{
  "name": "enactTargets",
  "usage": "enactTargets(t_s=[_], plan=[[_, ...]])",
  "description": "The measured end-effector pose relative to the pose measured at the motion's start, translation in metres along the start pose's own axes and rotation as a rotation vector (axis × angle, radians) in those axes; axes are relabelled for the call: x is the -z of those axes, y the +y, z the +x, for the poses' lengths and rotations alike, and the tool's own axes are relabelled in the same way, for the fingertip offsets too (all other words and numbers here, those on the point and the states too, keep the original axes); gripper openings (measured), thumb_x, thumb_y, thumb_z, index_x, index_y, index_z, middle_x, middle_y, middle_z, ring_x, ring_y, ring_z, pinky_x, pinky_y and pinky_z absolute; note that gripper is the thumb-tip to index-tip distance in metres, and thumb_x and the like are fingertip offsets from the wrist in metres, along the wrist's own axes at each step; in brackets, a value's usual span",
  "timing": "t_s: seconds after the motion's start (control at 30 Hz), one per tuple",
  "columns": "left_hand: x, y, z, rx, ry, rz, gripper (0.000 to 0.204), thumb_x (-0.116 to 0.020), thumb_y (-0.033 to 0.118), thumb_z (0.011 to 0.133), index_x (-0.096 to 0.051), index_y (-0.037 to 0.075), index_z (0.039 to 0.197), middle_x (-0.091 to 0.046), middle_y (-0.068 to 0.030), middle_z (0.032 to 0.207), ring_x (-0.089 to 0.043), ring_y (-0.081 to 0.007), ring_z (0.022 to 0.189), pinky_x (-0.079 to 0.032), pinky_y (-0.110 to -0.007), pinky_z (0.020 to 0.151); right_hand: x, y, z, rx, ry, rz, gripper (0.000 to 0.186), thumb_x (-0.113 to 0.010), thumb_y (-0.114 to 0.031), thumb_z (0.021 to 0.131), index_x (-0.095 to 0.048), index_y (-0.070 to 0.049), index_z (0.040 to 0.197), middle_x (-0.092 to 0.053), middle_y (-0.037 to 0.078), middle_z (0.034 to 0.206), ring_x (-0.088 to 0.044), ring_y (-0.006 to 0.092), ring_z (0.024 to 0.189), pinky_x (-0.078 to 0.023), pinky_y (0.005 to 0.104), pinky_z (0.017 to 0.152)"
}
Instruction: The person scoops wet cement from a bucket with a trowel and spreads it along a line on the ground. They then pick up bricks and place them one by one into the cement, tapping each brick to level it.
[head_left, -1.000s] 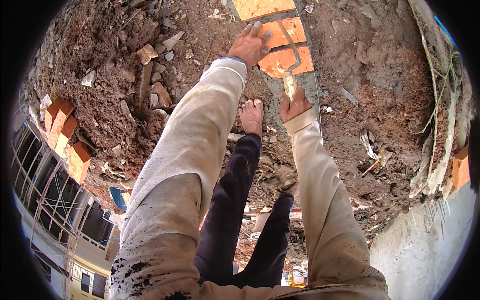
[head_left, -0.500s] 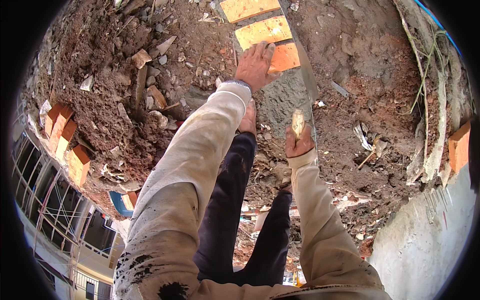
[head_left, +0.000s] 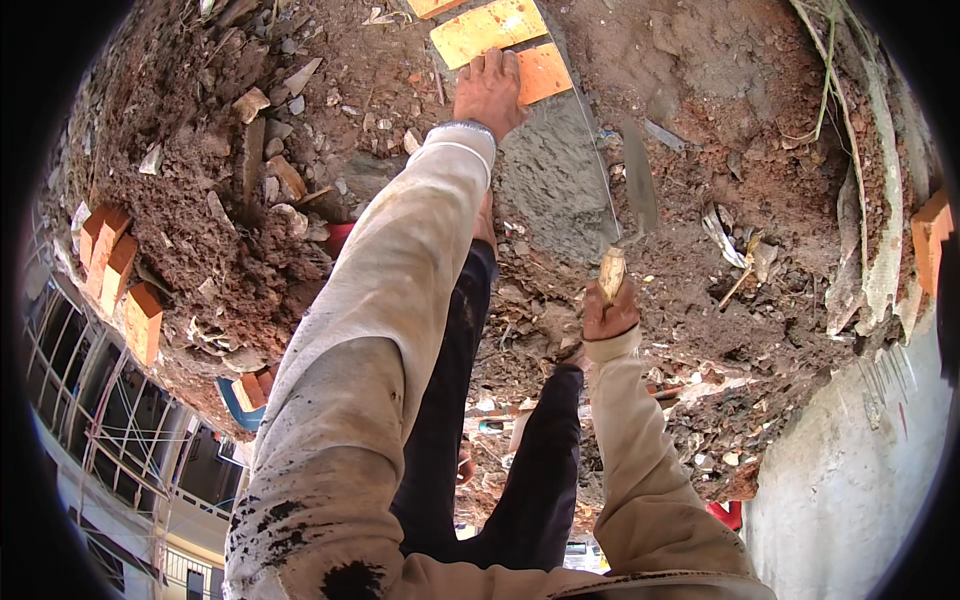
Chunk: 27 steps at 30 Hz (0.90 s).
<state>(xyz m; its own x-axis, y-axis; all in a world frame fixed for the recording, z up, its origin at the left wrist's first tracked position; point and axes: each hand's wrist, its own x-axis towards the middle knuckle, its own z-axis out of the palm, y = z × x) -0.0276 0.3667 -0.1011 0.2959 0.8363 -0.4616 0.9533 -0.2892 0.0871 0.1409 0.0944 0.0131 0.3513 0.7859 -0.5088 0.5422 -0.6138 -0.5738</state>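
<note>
A short row of orange bricks lies on a bed of grey mortar (head_left: 560, 165) at the top middle. My left hand (head_left: 488, 95) is at the left end of the nearest brick (head_left: 545, 75), its fingers bent over that end and partly hiding it. Just beyond lies another brick (head_left: 490, 32) with a paler, dusty top. Lower and to the right, my right hand (head_left: 610, 312) is closed round the wooden handle of a trowel (head_left: 641, 182). The trowel's blade points away from me, held edge-up just right of a taut string (head_left: 604, 165) along the mortar.
Broken stones and brown soil (head_left: 230, 250) cover the left side. Several loose bricks (head_left: 118, 270) stand at the far left, above a blue container (head_left: 238, 405) holding brick pieces. A pale wall (head_left: 850, 450) rises at the lower right; another brick (head_left: 932, 245) sits above it.
The trowel has swung from beside the nearest brick to right of the string, nearer me. My left hand has shifted from across the bricks' tops to the nearest brick's left end. The view has shifted.
</note>
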Motion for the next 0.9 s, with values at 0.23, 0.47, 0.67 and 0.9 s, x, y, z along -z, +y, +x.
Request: enactTargets(t_s=[0.23,0.47,0.67,0.9], plan=[[-0.003,-0.001,0.01,0.054,-0.056,-0.073,0.079,-0.079,0.038,0.067,-0.041,0.002,0.126,-0.047,-0.0138,0.123,-0.048,-0.0313,0.117,-0.046,-0.039,0.095,0.001,0.005,-0.009,-0.017,-0.019,-0.007,0.036,-0.058,-0.029,0.088,-0.049,-0.001,0.109,-0.062,0.018,0.075,-0.06,0.0395,0.062,-0.049,0.0419,0.057],[-0.012,0.001,-0.012,0.034,-0.057,-0.112,0.075,-0.076,0.037,0.07,-0.041,0.003,0.127,-0.045,-0.012,0.125,-0.047,-0.0298,0.119,-0.048,-0.04,0.093,0.0,0.004,-0.015,0.001,0.022,0.004,0.041,-0.06,-0.035,0.088,-0.048,-0.004,0.11,-0.063,0.019,0.078,-0.062,0.0402,0.066,-0.049,0.0439,0.055],[-0.012,0.006,-0.01,-0.005,-0.037,-0.07,0.068,-0.075,0.034,0.07,-0.045,0.002,0.121,-0.046,-0.0104,0.118,-0.048,-0.0271,0.116,-0.05,-0.042,0.089,0.001,-0.003,-0.014,-0.047,-0.034,0.039,0.043,-0.06,-0.034,0.088,-0.047,-0.002,0.114,-0.063,0.02,0.08,-0.061,0.0402,0.068,-0.049,0.0437,0.058],[-0.014,0.006,-0.01,0.002,-0.04,-0.061,0.078,-0.075,0.039,0.07,-0.04,0.004,0.13,-0.043,-0.0092,0.126,-0.046,-0.0276,0.119,-0.05,-0.04,0.091,-0.014,-0.008,-0.003,0.066,-0.03,-0.027,0.036,-0.062,-0.029,0.085,-0.045,-0.003,0.103,-0.059,0.021,0.072,-0.059,0.0427,0.063,-0.048,0.0449,0.054]])
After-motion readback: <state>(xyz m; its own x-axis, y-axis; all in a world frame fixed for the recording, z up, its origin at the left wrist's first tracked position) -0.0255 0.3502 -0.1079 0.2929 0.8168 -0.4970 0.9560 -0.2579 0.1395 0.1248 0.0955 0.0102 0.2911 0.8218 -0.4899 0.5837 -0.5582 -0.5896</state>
